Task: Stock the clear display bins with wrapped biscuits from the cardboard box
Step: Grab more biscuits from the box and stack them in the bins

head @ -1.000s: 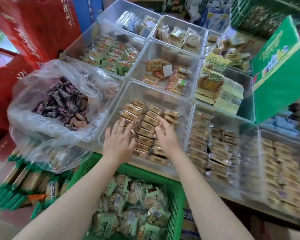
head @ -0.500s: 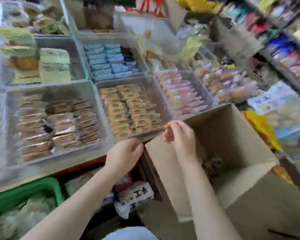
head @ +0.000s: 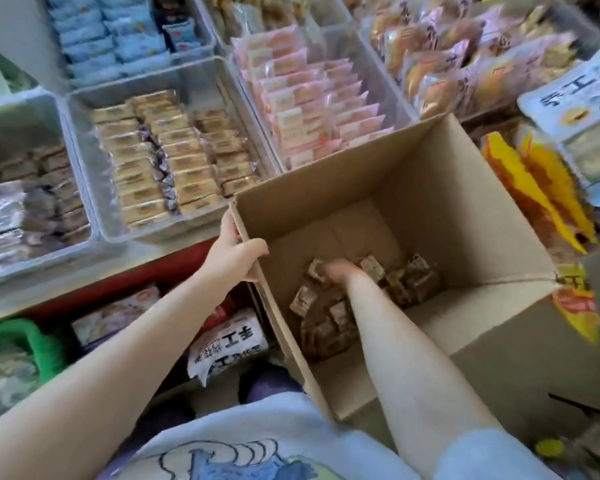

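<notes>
An open cardboard box [head: 447,209] stands in front of me, with several brown wrapped biscuits [head: 329,317] lying loose on its bottom. My left hand [head: 232,254] grips the box's left wall near the far corner, thumb inside. My right hand [head: 336,271] is deep in the box, down among the biscuits; its fingers are hidden among the packets. Beyond the box's left side, a clear display bin [head: 84,188] holds rows of tan wrapped biscuits [head: 167,157].
More clear bins hold pink packets [head: 312,98], blue packets [head: 111,39] and dark packets [head: 25,202]. Yellow snack bags [head: 534,181] lie to the box's right. Under the shelf sit a green basket [head: 32,337] and a white bag [head: 229,344].
My view swung right from the bins to the box. My left hand took hold of the box wall and my right hand went down into the box among the biscuits.
</notes>
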`<action>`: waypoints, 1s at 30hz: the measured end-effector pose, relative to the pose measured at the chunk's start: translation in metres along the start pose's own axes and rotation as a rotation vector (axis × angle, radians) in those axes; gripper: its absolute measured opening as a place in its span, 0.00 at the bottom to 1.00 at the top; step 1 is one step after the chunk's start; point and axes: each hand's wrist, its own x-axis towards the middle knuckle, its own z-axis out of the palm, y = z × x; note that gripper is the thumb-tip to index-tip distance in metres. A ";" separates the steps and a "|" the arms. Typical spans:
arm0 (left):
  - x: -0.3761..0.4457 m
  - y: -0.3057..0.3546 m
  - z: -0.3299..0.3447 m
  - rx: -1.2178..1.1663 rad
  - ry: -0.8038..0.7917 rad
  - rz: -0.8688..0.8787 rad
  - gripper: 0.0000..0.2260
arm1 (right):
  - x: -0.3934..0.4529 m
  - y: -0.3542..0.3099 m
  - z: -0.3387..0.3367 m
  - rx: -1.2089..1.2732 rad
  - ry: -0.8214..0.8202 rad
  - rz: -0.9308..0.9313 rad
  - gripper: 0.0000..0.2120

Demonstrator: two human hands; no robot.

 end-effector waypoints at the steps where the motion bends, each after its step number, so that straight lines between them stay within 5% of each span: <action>1: 0.001 0.000 0.002 0.003 0.013 0.004 0.35 | 0.009 0.007 0.011 -0.099 -0.045 0.013 0.21; 4: 0.003 -0.002 0.005 0.003 0.044 0.011 0.36 | 0.041 0.026 0.048 -0.094 -0.147 0.047 0.21; 14: 0.000 -0.001 0.005 0.002 0.033 0.030 0.34 | 0.064 0.029 0.076 -0.217 -0.065 -0.160 0.22; 19: -0.001 -0.002 0.003 0.017 0.022 0.038 0.36 | 0.020 -0.015 0.031 0.219 0.034 -0.170 0.25; 22: -0.009 0.000 -0.004 0.009 -0.011 0.028 0.37 | -0.035 -0.052 -0.002 0.456 0.124 -0.331 0.13; 24: -0.015 0.002 -0.013 0.086 0.056 0.098 0.38 | -0.077 -0.070 -0.017 0.598 0.141 -0.470 0.14; 27: -0.029 0.012 -0.039 -0.046 0.184 0.281 0.27 | -0.139 -0.092 -0.014 0.685 0.104 -0.712 0.18; 30: -0.048 0.029 -0.079 -0.307 0.077 0.328 0.12 | -0.184 -0.131 0.028 0.588 0.064 -0.851 0.15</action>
